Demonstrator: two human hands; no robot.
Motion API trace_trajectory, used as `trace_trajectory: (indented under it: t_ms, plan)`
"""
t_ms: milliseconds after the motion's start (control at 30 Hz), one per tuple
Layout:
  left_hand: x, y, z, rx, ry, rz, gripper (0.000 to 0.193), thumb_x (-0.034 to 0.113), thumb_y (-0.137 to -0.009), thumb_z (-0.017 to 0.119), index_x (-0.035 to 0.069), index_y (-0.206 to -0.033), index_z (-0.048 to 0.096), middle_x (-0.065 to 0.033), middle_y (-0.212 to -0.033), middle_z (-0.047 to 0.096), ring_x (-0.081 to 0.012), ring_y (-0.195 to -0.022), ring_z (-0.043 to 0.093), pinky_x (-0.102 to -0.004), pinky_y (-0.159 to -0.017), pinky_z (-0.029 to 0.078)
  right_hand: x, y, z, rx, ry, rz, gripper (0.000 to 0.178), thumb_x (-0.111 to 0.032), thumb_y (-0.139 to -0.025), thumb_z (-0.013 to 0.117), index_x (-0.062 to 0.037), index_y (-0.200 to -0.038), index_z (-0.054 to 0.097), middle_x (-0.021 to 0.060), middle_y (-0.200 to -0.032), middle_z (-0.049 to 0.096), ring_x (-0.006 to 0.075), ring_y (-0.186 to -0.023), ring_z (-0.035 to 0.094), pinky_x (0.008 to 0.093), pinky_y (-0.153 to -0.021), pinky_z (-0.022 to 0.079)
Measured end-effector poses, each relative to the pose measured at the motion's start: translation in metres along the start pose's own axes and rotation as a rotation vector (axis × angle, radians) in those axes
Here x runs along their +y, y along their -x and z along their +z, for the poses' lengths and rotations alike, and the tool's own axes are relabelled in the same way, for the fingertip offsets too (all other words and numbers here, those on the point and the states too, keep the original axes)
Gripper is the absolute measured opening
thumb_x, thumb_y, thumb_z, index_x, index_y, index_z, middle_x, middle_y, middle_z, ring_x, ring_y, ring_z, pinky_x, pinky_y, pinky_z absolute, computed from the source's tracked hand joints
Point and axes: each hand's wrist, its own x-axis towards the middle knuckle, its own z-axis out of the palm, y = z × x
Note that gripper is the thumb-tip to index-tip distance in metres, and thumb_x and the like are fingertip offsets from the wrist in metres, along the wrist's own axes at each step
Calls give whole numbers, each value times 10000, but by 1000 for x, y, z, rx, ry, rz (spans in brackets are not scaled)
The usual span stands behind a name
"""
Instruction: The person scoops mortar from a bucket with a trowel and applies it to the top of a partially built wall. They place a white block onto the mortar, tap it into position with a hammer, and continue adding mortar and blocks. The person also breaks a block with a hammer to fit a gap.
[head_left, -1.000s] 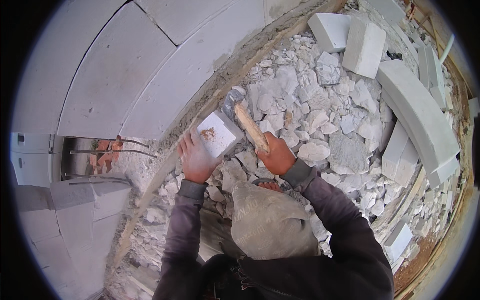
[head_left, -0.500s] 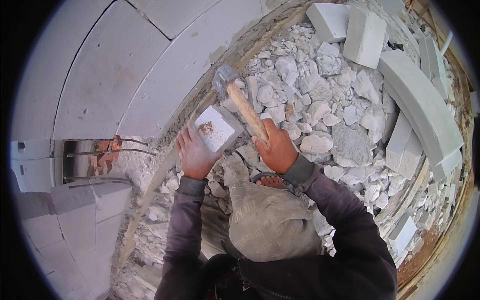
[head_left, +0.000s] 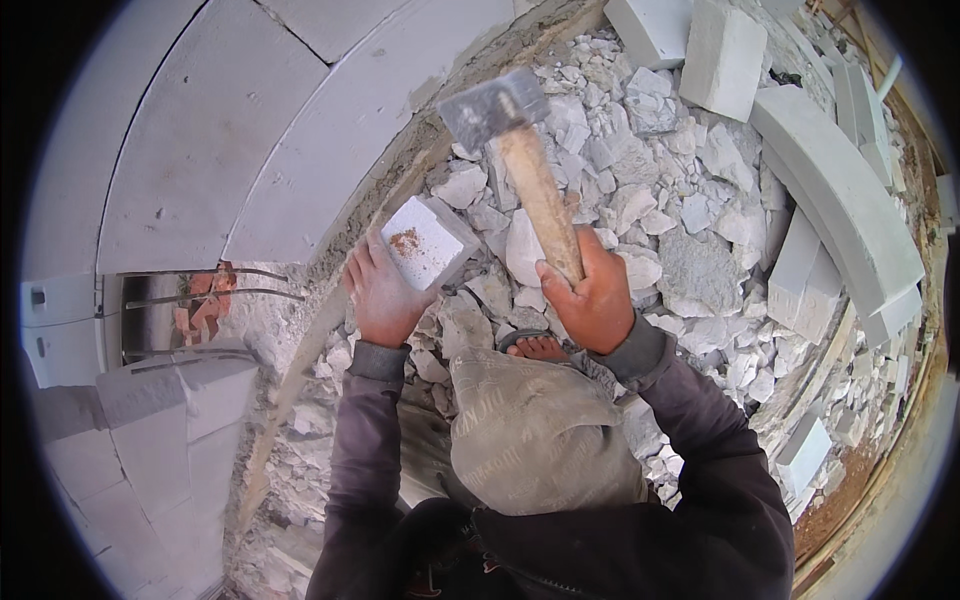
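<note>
My left hand (head_left: 385,298) grips the near left side of a small white concrete block (head_left: 432,246), its thumb on the near edge and its fingers along the left. Brown grit is scattered on the block's pale upper face. In my right hand (head_left: 594,298) is a club hammer (head_left: 540,185), held by the lower end of its wooden handle. The grey metal head (head_left: 495,107) is raised beyond the block, apart from it and slightly blurred. Broken rubble (head_left: 520,245) lies around the block.
A wall of large pale blocks (head_left: 200,150) rises on the left, with metal bars (head_left: 215,295) protruding at a gap. Whole blocks (head_left: 725,60) and a long curved slab (head_left: 840,195) lie on the right. My sandalled foot (head_left: 538,346) stands among the rubble.
My right hand has moved right and slightly nearer, and the hammer has lifted, its head swinging right and appearing larger. The left hand stays on the block, which has barely shifted.
</note>
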Motion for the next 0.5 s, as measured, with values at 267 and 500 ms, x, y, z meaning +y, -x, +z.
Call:
trace_trajectory:
  t_ms: [267, 500]
  plan:
    - [1, 1, 1, 2, 21, -23, 1146, 362, -581, 888, -29, -1479, 294, -237, -1358, 458, -422, -1284, 431, -537, -1110, 311, 30, 18, 30, -32, 237, -117, 332, -107, -852, 699, 34, -1084, 507, 206, -731, 602, 302, -571, 606, 396, -562, 469]
    - [0, -2, 2, 21, 12, 5, 1154, 405, -577, 903, -35, -1468, 316, -237, -1351, 468, -412, -1277, 440, -538, -1100, 317, 18, -2, 5, 246, -179, -139, 263, -99, -890, 654, 37, -1053, 499, 223, -786, 610, 282, -604, 616, 384, -586, 477]
